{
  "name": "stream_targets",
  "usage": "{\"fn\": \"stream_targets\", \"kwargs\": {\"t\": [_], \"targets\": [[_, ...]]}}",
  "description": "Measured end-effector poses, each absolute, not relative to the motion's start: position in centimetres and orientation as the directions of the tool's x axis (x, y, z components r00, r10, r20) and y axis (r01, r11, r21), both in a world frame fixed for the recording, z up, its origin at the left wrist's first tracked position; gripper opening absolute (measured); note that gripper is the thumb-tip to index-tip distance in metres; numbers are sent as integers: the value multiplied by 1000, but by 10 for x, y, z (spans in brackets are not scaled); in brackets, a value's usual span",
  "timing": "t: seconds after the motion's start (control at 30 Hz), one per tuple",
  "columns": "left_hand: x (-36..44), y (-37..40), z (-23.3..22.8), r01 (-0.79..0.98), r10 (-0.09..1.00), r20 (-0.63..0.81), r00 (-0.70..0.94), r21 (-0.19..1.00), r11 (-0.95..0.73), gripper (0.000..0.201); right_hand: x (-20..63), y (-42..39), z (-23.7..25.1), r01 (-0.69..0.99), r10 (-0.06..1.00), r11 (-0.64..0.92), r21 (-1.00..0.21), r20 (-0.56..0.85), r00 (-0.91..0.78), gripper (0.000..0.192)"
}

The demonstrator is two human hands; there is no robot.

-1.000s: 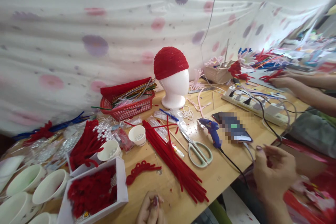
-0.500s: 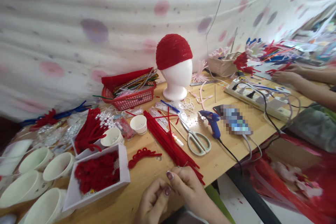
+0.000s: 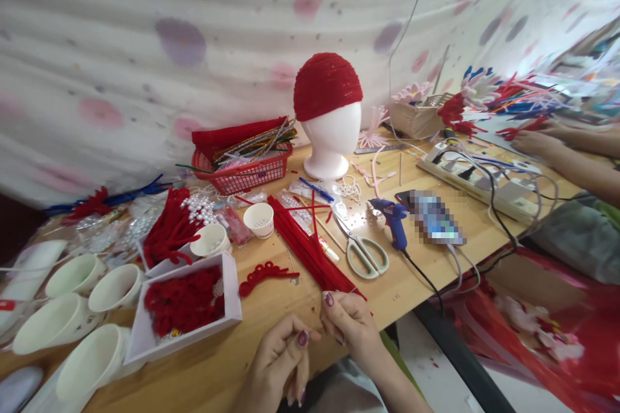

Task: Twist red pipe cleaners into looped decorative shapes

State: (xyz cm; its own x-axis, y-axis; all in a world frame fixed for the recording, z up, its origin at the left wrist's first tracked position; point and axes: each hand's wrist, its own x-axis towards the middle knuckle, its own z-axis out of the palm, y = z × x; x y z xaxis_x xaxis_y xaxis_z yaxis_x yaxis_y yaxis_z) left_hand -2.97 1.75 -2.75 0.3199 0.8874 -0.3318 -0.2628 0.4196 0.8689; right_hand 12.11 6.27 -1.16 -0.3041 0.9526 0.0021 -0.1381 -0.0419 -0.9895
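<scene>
Head camera, looking down over a cluttered wooden table (image 3: 416, 284). Left hand (image 3: 283, 361) at the near edge, fingers curled, pinching something too small to make out. Right hand (image 3: 349, 322) just beside it, fingers closed on the near end of a bundle of red pipe cleaners (image 3: 305, 245) lying diagonally across the table. Scissors (image 3: 361, 246) and blue glue gun (image 3: 392, 222) near the bundle's right.

Red pipe cleaners (image 3: 310, 248); red cap (image 3: 327, 85) on white foam head (image 3: 333, 142); blue glue gun (image 3: 393, 222); pink-purple-spotted white cloth (image 3: 145, 58).
</scene>
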Motion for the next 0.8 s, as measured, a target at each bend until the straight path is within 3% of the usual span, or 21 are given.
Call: {"fn": "stream_targets", "kwargs": {"t": [0.13, 0.27, 0.33, 0.47, 0.63, 0.8], "targets": [[-34, 16, -22, -226, 889, -346, 301, 880, 419, 52, 129, 69, -13, -148, 956, -17, -989, 27, -294, 70], [-46, 17, -14, -204, 935, -339, 101, 913, 353, 51, 147, 85, -11, -310, 998, 13, -951, -9, 67, 65], [-48, 20, -10, -170, 953, -303, -23, 940, 294, 49, 152, 92, -8, -346, 985, 54, -937, -6, 170, 63], [-35, 32, 0, -95, 972, -228, -54, 970, 222, 49, 142, 95, -10, -357, 994, 65, -932, 30, 103, 62], [-18, 49, 7, 88, 999, -39, 30, 995, 36, 29, 123, 87, -19, -312, 998, 33, -950, 50, -45, 59], [-18, 50, 6, 159, 994, 43, 102, 986, -59, 34, 119, 79, -16, -259, 975, -14, -966, 44, -219, 58]]}}
